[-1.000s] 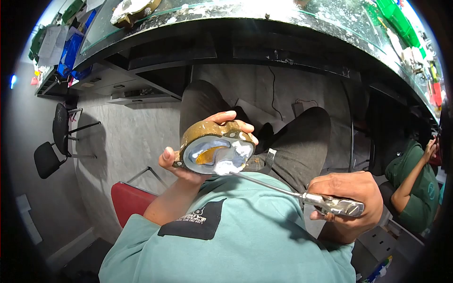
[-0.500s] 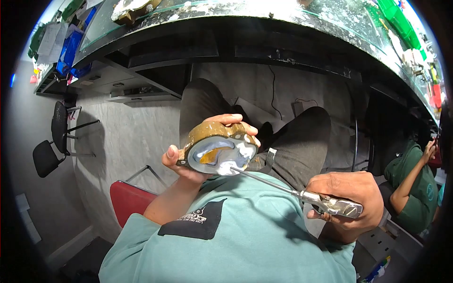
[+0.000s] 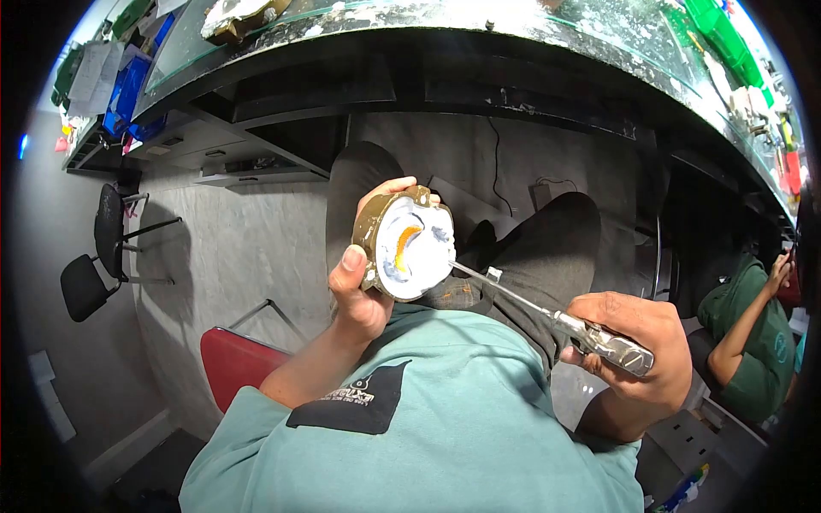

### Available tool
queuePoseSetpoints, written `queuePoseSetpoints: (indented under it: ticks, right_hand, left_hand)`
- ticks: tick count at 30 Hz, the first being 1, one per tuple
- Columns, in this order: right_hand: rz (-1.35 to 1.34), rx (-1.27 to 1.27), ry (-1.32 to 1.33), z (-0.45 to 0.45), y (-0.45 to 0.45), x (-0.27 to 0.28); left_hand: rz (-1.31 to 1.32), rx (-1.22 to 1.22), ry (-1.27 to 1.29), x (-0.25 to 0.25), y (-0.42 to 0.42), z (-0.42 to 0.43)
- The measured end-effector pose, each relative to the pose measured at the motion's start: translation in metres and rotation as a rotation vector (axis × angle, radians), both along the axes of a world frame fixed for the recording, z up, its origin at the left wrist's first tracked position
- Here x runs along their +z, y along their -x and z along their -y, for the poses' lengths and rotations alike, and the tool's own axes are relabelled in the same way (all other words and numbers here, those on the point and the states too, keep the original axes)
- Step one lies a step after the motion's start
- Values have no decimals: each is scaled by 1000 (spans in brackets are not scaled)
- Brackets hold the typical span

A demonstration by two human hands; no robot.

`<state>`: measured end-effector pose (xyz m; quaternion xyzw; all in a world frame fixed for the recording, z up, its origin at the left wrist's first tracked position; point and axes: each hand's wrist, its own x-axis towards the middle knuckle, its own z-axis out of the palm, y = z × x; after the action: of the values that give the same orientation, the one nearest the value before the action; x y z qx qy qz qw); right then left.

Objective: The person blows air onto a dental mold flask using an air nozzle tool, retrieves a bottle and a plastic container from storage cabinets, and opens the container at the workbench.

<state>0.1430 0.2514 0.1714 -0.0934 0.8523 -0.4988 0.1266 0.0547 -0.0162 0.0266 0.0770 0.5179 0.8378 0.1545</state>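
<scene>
My left hand (image 3: pixel 357 295) is wrapped round a brass-coloured dental flask half (image 3: pixel 368 227), thumb on the near rim and fingers behind. White plaster (image 3: pixel 428 263) fills it, and a curved orange-yellow patch (image 3: pixel 402 248) shows in the plaster. My right hand (image 3: pixel 637 346) is closed round the silver handle of a metal tool (image 3: pixel 603 344) with a long thin shaft. The shaft's tip meets or nearly meets the right edge of the plaster; actual contact I cannot tell.
A bench (image 3: pixel 445 38) spattered with white runs across the top, with a plaster-filled piece (image 3: pixel 239 21) at its left. A red chair (image 3: pixel 235 366) stands at my left, a black chair (image 3: pixel 90 286) farther off. At the right sits another person in a green shirt (image 3: pixel 753 342).
My left hand has turned and tilted the flask half, raising it slightly. The tool's tip has shifted from the plaster's lower edge to its right edge; my right hand has barely moved.
</scene>
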Motion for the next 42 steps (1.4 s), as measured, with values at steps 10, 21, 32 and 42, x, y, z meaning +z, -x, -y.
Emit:
queuePoseSetpoints:
  ticks: [10,21,32,42]
  right_hand:
    - [-12,-69,-44,1,-2,-4]
    - [-18,-61,-79,1,0,-2]
    - [-15,-58,-71,-1,-1,-3]
    - [-12,-40,-78,-2,1,-3]
  left_hand:
    - [0,-27,62,4,-2,-1]
    - [55,-53,13,4,-2,1]
    - [34,-61,23,-1,-2,3]
    - [32,-62,4,0,0,4]
